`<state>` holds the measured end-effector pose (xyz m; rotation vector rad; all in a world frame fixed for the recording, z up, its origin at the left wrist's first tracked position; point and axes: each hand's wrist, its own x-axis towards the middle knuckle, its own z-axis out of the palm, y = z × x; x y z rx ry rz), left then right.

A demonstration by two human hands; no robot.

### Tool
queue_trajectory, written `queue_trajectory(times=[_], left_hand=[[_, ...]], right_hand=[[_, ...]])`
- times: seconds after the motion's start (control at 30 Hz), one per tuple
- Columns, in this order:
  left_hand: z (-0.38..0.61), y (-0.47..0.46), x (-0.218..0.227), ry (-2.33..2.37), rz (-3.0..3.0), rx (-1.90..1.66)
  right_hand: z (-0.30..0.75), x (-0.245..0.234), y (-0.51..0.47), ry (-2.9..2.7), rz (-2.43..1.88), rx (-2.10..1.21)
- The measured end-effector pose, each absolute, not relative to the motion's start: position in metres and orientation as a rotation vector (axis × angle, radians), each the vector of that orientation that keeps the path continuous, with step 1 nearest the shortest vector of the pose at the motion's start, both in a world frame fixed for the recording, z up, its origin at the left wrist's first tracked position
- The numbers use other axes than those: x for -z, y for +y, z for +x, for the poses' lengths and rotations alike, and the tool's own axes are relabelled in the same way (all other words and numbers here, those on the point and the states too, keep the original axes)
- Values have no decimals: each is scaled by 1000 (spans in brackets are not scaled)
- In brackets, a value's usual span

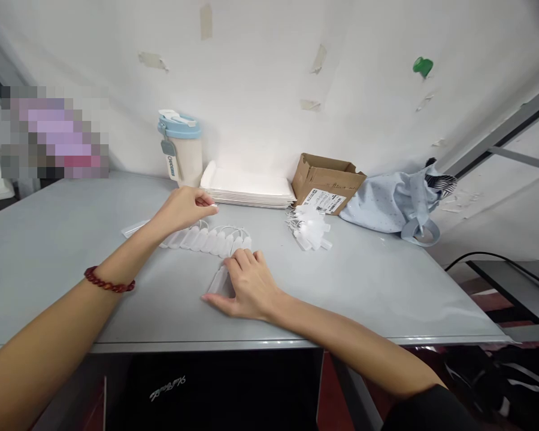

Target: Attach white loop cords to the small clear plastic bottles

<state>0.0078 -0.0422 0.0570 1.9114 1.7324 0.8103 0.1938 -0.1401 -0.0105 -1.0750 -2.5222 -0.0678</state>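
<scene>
the right hand (251, 288) half hides a plastic tag (218, 280) between its wide-set thumb and fingers; gripped or not, i can't tell. near the tag row (202, 240), the left hand (183, 208) pinches narrowly, contents unclear.

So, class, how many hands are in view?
2: the left hand, in front of the lidded cup, and the right hand, at a translucent item near the front of the table. No others show.
</scene>
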Motion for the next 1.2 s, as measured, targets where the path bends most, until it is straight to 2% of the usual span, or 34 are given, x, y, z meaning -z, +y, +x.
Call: queue_trajectory(times=[0.3,0.53,0.73,0.97,1.2], left_hand=[[13,-55,-54,1292,1588,-835],[33,-67,-52,959,1486,-809],[40,-71,-49,917,1446,-826],[47,-77,-54,981,1460,-861],[47,-78,-54,1038,1537,-788]], right_hand=[[232,-3,-116,-2210,-900,24],[246,-14,-102,-2130,-841,157],[248,-11,-101,-2195,-965,146],[247,-12,-105,-2210,-857,82],[248,-11,-108,-2210,-937,-25]])
